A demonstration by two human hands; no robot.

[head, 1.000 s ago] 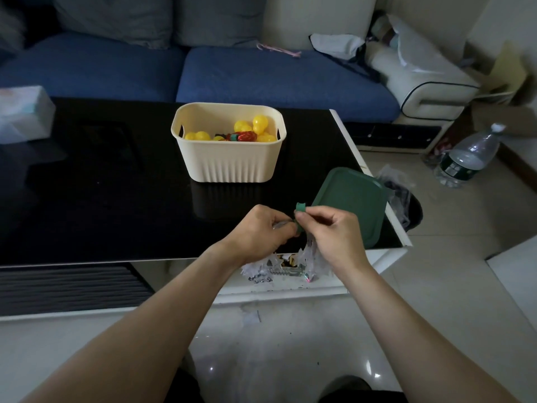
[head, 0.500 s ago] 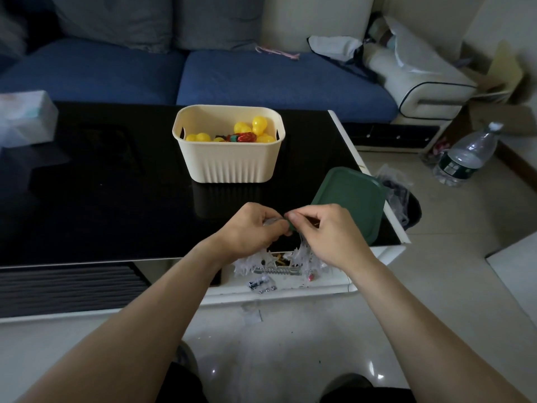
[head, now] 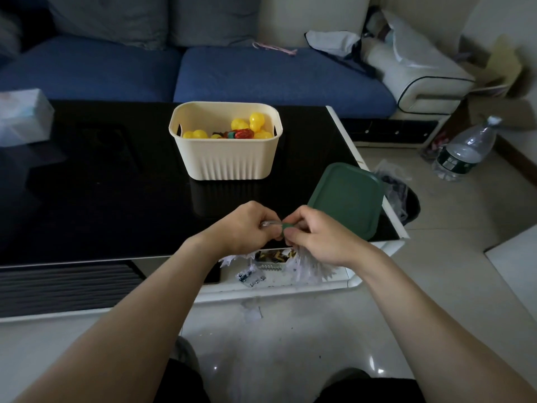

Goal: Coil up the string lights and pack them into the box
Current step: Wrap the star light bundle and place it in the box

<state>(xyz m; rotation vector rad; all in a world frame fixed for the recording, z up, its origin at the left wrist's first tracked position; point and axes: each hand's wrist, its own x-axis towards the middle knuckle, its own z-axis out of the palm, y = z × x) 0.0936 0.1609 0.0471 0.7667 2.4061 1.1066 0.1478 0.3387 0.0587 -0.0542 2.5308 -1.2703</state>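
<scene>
Head count at the coffee table

One cream box [head: 226, 158] on one black table [head: 87, 184], one green lid [head: 347, 199], two hands [head: 247, 226] [head: 315, 237] in play, one water bottle [head: 465, 152] on the floor, two blue sofa cushions [head: 87, 71] [head: 276, 74] behind; the yellow bulbs [head: 257, 120] in the box overlap, no clean count.

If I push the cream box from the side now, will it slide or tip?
The cream box probably slides: it sits flat on the glossy black table, wider than tall. It is likely light, being thin plastic holding a few small yellow bulbs.
</scene>
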